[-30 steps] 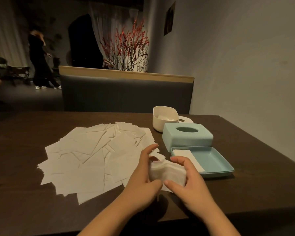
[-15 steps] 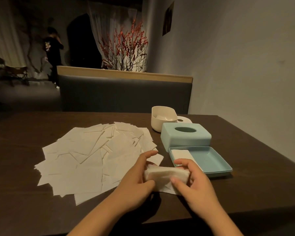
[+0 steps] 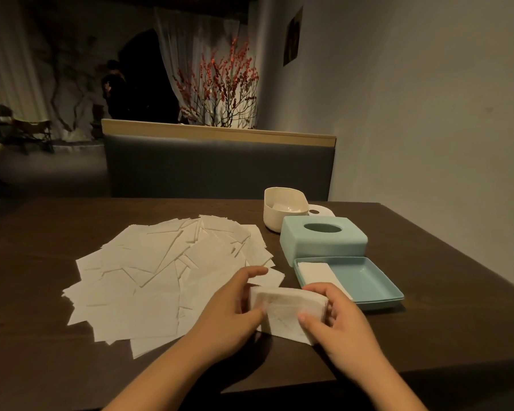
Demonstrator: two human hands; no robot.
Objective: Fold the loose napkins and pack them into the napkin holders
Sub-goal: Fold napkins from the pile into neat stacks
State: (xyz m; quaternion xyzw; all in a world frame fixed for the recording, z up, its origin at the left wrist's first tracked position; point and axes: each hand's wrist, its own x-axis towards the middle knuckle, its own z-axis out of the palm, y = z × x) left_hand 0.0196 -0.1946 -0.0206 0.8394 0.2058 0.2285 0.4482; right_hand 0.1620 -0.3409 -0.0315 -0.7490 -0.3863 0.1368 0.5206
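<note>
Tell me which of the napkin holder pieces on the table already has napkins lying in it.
The shallow blue tray nearest the hands; folded white napkins lie at its left end. The blue cover behind it has only its top slot.

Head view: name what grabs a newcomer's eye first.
Both hands, the left hand and right hand, grip a folded napkin stack at the table's near edge. Left of them sprawl the loose napkins; to the right sits the blue holder tray, its lid behind it.
</note>
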